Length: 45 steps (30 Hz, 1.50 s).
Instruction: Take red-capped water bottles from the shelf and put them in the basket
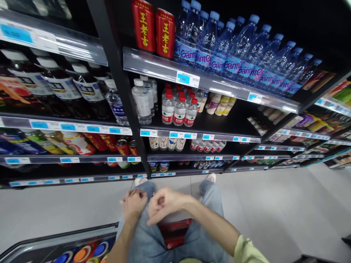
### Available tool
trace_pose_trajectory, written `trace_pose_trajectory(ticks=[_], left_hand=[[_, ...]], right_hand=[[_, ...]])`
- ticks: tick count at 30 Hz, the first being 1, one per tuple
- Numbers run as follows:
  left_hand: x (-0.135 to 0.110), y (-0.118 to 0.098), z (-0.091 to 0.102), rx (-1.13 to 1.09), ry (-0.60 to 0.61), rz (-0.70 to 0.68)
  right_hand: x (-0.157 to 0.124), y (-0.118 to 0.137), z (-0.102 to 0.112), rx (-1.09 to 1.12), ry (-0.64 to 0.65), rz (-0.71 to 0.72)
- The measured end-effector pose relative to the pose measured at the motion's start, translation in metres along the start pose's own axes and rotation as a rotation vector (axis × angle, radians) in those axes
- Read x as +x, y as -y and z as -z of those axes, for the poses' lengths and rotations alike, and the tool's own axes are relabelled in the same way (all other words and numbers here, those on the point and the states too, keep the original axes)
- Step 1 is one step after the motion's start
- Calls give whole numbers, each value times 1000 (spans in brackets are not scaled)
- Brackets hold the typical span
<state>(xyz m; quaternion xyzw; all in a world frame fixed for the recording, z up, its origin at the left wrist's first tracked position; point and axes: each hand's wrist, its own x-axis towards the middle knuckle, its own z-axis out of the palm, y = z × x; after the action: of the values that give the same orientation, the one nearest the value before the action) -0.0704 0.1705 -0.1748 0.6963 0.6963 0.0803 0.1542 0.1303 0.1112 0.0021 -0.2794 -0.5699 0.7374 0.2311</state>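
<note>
A person faces black shop shelves (189, 132) of bottled drinks. The left hand (134, 205) lies on the left knee of blue jeans (149, 237), fingers bent, holding nothing. Just beside it, the right hand (163, 205) curls into a loose, narrow fist between the knees, nothing visible inside. A red plastic object (175, 231) sits below, between the thighs. Red-capped water bottles (179, 109) stand on the middle shelf.

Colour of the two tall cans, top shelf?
Red tall metal cans with yellow characters; head view.
</note>
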Motion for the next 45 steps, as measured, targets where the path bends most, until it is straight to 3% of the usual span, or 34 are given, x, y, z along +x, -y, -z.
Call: trace_pose_trajectory(ticks=[2,3,9,12,16,21,26,32,45], left_hand=[[0,1,2,3,-14,25],[0,2,3,3,-19,36],[2,11,9,11,0,69],[4,14,9,28,-4,75],[6,13,7,34,-3,82],[6,11,6,34,-18,82],[5,12,5,37,-29,78],[5,12,6,43,-21,75],[6,11,6,49,-10,75]], right_hand=[[-30,-9,26,82,67,-73],[-46,-14,37,127,35,-63],[-128,-62,97,562,-702,10],[-154,-74,123,799,-969,62],[-178,-61,145,969,-1155,194],[-189,-30,169,972,-1372,342],[-188,-4,196,905,-1459,371],[-173,33,216,826,-1421,385],[-102,106,231,678,-1327,425]])
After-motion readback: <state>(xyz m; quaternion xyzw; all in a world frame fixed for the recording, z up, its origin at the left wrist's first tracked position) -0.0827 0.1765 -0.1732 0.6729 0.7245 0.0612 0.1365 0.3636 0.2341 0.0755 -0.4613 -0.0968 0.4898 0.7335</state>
